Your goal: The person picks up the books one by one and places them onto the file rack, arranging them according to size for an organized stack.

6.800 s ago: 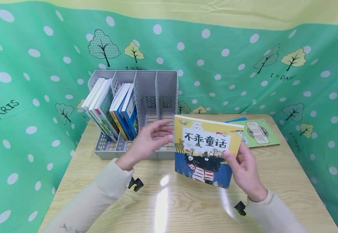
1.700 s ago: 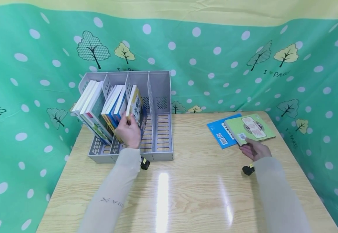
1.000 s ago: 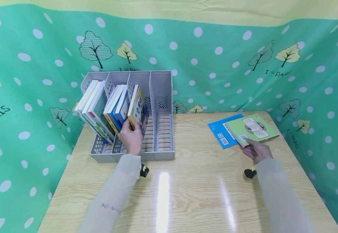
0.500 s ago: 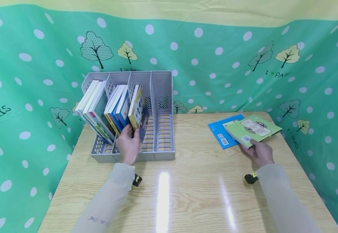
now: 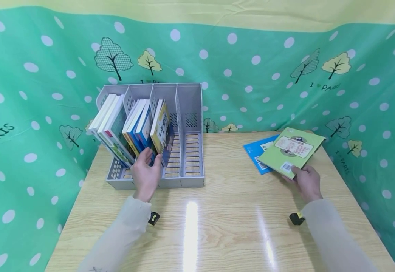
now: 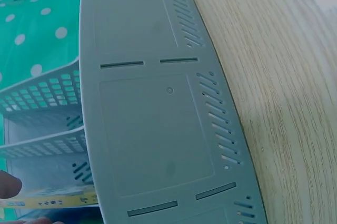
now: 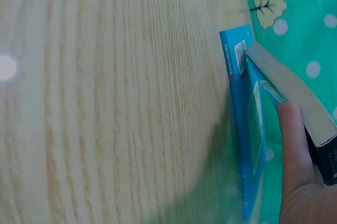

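My right hand pinches the near corner of a green book, which is tilted up over a blue book lying on the table. In the right wrist view, the page edge of the green book shows beside my finger, with the blue book behind. My left hand has its fingers apart in front of the grey file rack. Just beyond those fingers, a yellow picture book leans in the third compartment. The left wrist view shows the rack's front panel and the yellow spine.
White-edged books lean in the rack's first compartment, blue and orange ones in the second. The fourth compartment shows its slotted floor. A polka-dot curtain stands behind the wooden table.
The yellow book went from my right hand into the rack's third compartment. My left hand then let go and drew back toward me. My right hand took the green book's corner and raised it.
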`<state>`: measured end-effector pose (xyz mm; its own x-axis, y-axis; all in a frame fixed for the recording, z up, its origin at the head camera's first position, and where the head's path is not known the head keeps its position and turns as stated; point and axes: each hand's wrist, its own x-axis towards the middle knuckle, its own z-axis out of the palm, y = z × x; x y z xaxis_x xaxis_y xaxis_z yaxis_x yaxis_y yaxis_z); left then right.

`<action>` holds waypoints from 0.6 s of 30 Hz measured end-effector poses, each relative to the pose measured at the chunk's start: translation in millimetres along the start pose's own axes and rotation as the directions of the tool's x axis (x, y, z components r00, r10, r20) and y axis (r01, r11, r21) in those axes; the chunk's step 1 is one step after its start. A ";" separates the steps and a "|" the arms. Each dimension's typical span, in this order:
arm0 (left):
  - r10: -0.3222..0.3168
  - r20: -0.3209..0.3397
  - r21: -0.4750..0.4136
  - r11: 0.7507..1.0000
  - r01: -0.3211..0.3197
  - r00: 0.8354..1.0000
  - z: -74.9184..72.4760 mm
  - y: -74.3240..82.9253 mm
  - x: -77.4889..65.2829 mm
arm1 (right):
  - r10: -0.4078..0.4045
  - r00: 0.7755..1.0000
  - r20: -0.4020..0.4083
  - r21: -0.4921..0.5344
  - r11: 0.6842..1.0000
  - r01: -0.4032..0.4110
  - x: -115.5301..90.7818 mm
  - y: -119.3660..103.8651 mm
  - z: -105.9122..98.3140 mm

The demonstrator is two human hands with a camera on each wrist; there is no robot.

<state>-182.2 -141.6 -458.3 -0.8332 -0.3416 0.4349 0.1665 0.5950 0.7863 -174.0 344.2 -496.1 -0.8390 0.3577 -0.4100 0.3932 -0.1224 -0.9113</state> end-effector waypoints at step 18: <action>0.233 -0.009 -0.028 0.972 -0.234 0.972 -5.2 16.8 -12.1 | -0.302 0.947 0.107 -0.233 0.918 0.320 -34.7 -7.0 19.9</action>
<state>-166.6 -131.3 -448.1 -0.7668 -0.1995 0.6102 0.3712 0.6377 0.6749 -155.1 314.2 -476.2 -0.9540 0.2763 -0.1167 0.1804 0.2177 -0.9592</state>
